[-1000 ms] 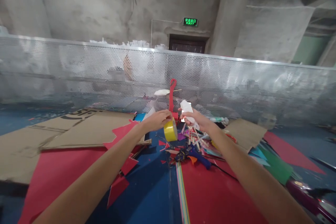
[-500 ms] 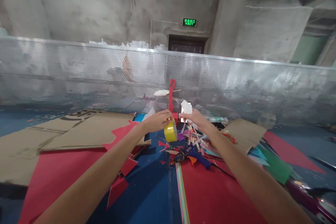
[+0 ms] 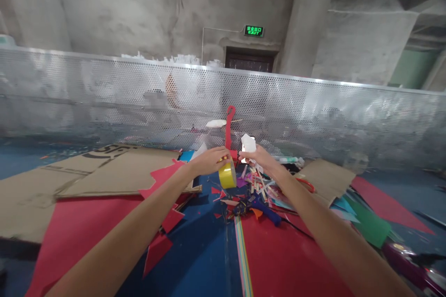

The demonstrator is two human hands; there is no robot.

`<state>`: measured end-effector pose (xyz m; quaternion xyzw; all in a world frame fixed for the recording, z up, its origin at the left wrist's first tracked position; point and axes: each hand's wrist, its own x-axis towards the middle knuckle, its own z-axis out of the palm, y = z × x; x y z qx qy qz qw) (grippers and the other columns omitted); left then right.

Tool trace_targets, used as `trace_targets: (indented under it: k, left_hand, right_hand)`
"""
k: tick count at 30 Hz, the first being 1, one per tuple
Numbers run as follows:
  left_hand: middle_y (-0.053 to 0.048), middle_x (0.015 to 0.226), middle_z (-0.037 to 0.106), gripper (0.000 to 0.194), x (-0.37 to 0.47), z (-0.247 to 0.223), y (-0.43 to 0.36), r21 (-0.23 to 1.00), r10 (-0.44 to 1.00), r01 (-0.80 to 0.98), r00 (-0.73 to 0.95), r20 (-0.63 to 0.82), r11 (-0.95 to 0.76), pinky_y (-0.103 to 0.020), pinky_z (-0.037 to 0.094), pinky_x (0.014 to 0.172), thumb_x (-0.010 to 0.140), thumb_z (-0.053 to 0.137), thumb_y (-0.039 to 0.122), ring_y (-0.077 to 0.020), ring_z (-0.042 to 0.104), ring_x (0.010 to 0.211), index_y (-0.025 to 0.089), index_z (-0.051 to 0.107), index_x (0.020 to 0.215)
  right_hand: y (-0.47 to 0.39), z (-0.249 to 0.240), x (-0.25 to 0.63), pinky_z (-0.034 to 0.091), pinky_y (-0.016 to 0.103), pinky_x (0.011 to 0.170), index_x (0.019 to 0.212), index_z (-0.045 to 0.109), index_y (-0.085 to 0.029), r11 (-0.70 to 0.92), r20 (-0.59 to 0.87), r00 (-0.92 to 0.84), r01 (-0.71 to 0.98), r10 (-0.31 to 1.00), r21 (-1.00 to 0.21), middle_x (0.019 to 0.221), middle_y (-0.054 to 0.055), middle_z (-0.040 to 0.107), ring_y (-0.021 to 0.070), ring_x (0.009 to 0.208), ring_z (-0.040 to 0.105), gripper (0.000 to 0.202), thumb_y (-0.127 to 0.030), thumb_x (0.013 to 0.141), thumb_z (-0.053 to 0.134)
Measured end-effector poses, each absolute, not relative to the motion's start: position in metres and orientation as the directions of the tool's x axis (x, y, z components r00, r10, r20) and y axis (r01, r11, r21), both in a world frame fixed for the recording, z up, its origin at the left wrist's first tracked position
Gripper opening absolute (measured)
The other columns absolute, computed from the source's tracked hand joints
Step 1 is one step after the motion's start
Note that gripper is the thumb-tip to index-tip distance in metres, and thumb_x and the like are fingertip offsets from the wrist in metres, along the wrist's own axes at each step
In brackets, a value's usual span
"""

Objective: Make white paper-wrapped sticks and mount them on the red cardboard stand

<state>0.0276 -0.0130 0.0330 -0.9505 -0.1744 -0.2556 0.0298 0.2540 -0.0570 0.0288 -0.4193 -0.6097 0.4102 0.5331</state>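
My left hand (image 3: 211, 160) is closed over the top of a roll of yellow tape (image 3: 227, 175), which hangs tilted above the blue table. A crumpled white piece (image 3: 248, 143), seemingly paper, is pinched between the fingers of my right hand (image 3: 259, 157). Between and beyond both hands stands a tall red paper strip (image 3: 229, 130) with a curled top. A white leaf-like shape (image 3: 216, 123) on a thin stick lies across that strip. Under my hands sit scattered wooden sticks (image 3: 257, 181), red scraps and a blue glue gun (image 3: 265, 209).
Flat cardboard (image 3: 121, 174) and red paper (image 3: 87, 222) cover the left side. A stack of red sheets (image 3: 285, 255) lies in front on the right. Farther right are brown cardboard (image 3: 325, 178), green paper (image 3: 369, 220) and a purple object (image 3: 411, 264). A perforated metal panel (image 3: 296, 111) rises behind.
The whole view has shifted very slightly. Both hands keep their holds on the tape roll and the white piece, with hardly any movement.
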Motion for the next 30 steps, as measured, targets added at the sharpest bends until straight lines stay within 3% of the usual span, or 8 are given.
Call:
trace_targets:
  k: [4,8,14,18,24,30]
  left_hand:
    - [-0.005,0.102,0.065,0.026,0.031,0.033,-0.017,0.04,0.376,0.414,0.775,0.508,-0.909,-0.032,0.045,0.087,0.101,0.039,0.036,-0.0201,0.061,0.098,0.02,0.059,0.101]
    - [-0.006,0.108,0.066,0.028,0.035,0.032,-0.02,0.015,0.407,0.463,0.762,0.503,-0.886,-0.033,0.045,0.089,0.101,0.037,0.035,-0.022,0.061,0.103,0.02,0.059,0.106]
    - [-0.008,0.107,0.068,0.03,0.037,0.034,-0.022,0.024,0.428,0.486,0.744,0.512,-0.874,-0.034,0.047,0.088,0.101,0.038,0.039,-0.0227,0.063,0.101,0.018,0.059,0.106]
    - [-0.007,0.102,0.069,0.032,0.037,0.037,-0.024,0.051,0.439,0.482,0.743,0.505,-0.875,-0.032,0.048,0.081,0.1,0.039,0.044,-0.0218,0.065,0.093,0.019,0.059,0.103]
    - [-0.008,0.107,0.067,0.024,0.036,0.038,-0.024,-0.007,0.39,0.449,0.784,0.483,-0.894,-0.034,0.047,0.088,0.097,0.045,0.035,-0.0228,0.064,0.101,0.018,0.061,0.104]
    - [-0.008,0.11,0.069,0.029,0.038,0.039,-0.024,0.107,0.45,0.46,0.749,0.486,-0.881,-0.032,0.049,0.084,0.098,0.044,0.035,-0.0221,0.065,0.1,0.02,0.059,0.116]
  right_hand:
    - [-0.064,0.031,0.253,0.029,0.017,0.038,0.091,0.057,-0.018,0.242,0.231,-0.171,0.044,0.958,-0.969,0.068,0.001,0.069,0.0089,0.049,0.048,0.039,-0.028,0.063,0.082]
    - [-0.067,0.031,0.252,0.032,0.019,0.04,0.081,0.061,-0.015,0.239,0.221,-0.244,0.047,0.944,-0.97,0.072,0.003,0.069,0.0092,0.053,0.049,0.029,-0.031,0.066,0.081]
    - [-0.065,0.027,0.251,0.033,0.019,0.04,0.084,0.066,-0.014,0.213,0.18,-0.307,0.077,0.934,-0.974,0.061,-0.001,0.06,0.0092,0.051,0.048,0.029,-0.038,0.071,0.078]
    - [-0.068,0.027,0.249,0.036,0.019,0.042,0.086,0.066,-0.015,0.235,0.2,-0.332,0.068,0.922,-0.97,0.066,0.0,0.062,0.0093,0.053,0.049,0.028,-0.033,0.069,0.079]
    - [-0.072,0.031,0.247,0.036,0.018,0.042,0.087,0.064,-0.016,0.25,0.219,-0.339,0.05,0.915,-0.967,0.081,0.003,0.069,0.01,0.058,0.053,0.029,-0.03,0.067,0.078]
    - [-0.069,0.029,0.25,0.036,0.019,0.043,0.084,0.063,-0.016,0.259,0.212,-0.347,0.096,0.914,-0.961,0.075,0.003,0.069,0.0107,0.057,0.053,0.024,-0.031,0.069,0.076]
